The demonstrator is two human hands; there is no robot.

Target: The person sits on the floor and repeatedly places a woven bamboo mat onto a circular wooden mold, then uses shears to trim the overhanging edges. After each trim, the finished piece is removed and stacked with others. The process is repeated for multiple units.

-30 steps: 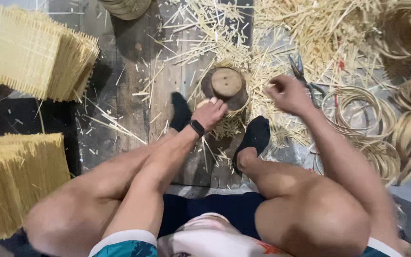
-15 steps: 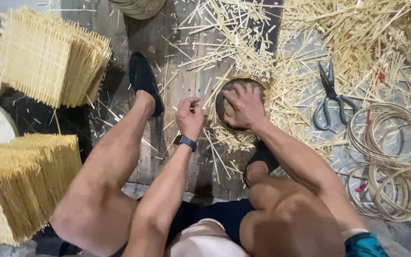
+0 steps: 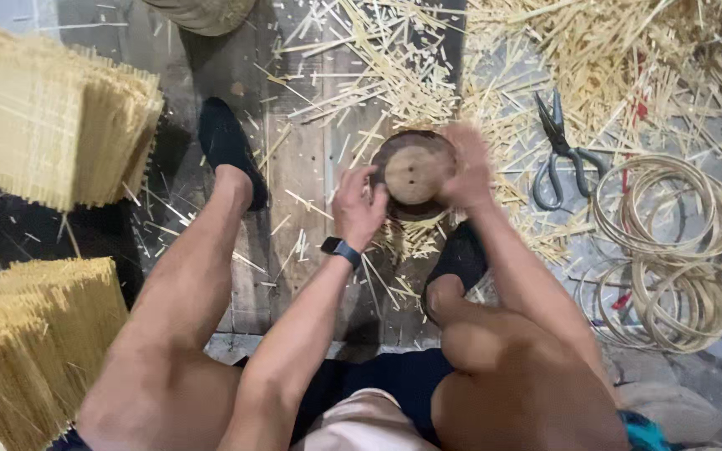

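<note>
Person seated, legs spread, both hands on a round wooden mould (image 3: 412, 174) with a dark rim, sitting on the plank floor (image 3: 298, 167) between the feet. Left hand (image 3: 359, 209) with a dark wristband (image 3: 341, 250) cups the mould's left edge, fingers curled against it; grip narrow, closed on the rim. Right hand (image 3: 466, 167) is motion-blurred, wrapped over the mould's right edge, grip holding it too. Dark shoes: one (image 3: 227, 146) up left, one (image 3: 460, 259) just below the mould. Loose bamboo splints (image 3: 394, 63) scattered all round. Black scissors (image 3: 560, 154) lie right of the mould, apart from it. Coiled bamboo hoops (image 3: 670, 242) further right. Stacks of woven bamboo mats (image 3: 48, 121) at left.
</note>
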